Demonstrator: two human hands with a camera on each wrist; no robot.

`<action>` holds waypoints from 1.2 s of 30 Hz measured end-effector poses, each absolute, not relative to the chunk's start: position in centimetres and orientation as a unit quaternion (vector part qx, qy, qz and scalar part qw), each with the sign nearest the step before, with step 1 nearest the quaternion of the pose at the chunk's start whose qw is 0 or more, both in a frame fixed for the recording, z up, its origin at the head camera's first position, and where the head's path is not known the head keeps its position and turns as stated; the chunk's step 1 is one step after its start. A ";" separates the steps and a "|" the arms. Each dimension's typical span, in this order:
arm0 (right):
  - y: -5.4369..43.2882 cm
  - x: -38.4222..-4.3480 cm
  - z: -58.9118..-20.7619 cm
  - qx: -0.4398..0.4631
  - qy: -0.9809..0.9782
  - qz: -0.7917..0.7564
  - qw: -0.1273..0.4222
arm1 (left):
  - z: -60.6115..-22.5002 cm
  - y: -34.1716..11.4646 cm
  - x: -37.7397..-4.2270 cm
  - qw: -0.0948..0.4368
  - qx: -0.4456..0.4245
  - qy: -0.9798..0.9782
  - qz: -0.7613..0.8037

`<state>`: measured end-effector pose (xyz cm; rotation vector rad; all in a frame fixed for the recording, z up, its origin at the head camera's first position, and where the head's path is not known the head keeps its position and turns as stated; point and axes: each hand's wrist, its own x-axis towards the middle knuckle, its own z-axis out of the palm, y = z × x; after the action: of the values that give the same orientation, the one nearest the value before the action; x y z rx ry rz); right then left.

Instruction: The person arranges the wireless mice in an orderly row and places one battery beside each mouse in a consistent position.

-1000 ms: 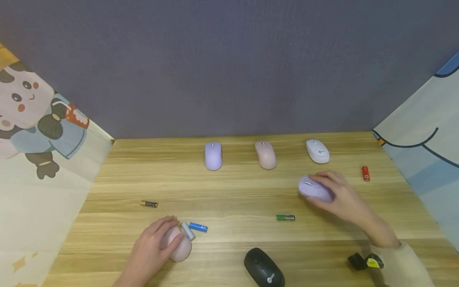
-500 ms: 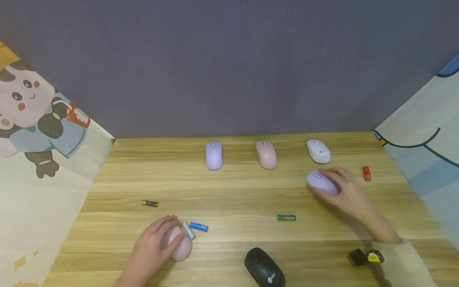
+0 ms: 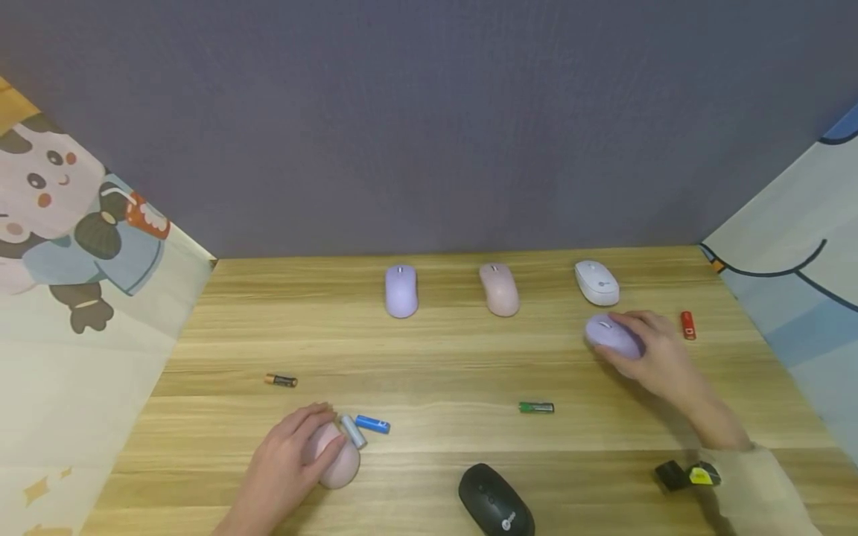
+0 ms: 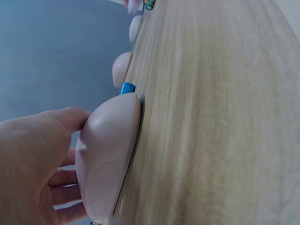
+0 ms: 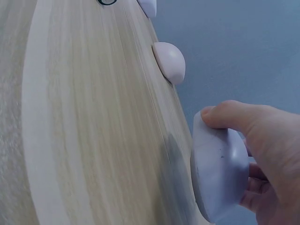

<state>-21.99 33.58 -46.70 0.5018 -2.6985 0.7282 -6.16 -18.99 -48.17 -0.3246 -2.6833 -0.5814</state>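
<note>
My right hand [image 3: 660, 357] grips a purple computer mouse [image 3: 613, 335] by its sides, thumb on one side and fingers on the other. In the right wrist view this purple mouse [image 5: 220, 164] hangs clear of the tabletop, its shadow falling on the wood. At the front left, my left hand [image 3: 288, 458] holds a pink mouse [image 3: 339, 465] on the table, thumb and fingers round its sides; its smooth back [image 4: 110, 145] fills the left wrist view. A silver battery [image 3: 353, 432] and a blue battery [image 3: 372, 424] lie right beside it.
Along the back stand another purple mouse [image 3: 401, 292], a pink one [image 3: 500, 290] and a white one [image 3: 597, 283]. A black mouse [image 3: 496, 499] sits at the front. Loose batteries lie about: red [image 3: 688, 325], green [image 3: 536, 408] and black-and-copper [image 3: 281, 380]. A grey panel [image 3: 429, 134] borders the back.
My right hand has carried the purple mouse to the right and towards the back, nearer the white mouse. The left hand has stayed on the pink mouse.
</note>
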 end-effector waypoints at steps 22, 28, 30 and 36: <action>34.5 -22.3 -46.7 0.068 -0.964 0.239 0.097 | -47.9 -18.9 -6.1 0.185 -0.111 -0.954 -0.210; 34.6 -22.3 -46.9 0.052 -0.966 0.235 0.097 | -48.0 -19.0 -6.2 0.187 -0.112 -0.954 -0.208; 34.5 -22.2 -46.9 0.049 -0.966 0.233 0.097 | -48.1 -19.0 -6.2 0.186 -0.113 -0.954 -0.207; 34.4 -22.1 -46.8 0.039 -0.969 0.227 0.093 | -48.1 -19.0 -6.2 0.188 -0.113 -0.953 -0.208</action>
<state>-22.15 34.42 -46.84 0.1163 -2.8742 0.6748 -6.16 -19.02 -48.14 -0.3188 -2.6826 -0.5855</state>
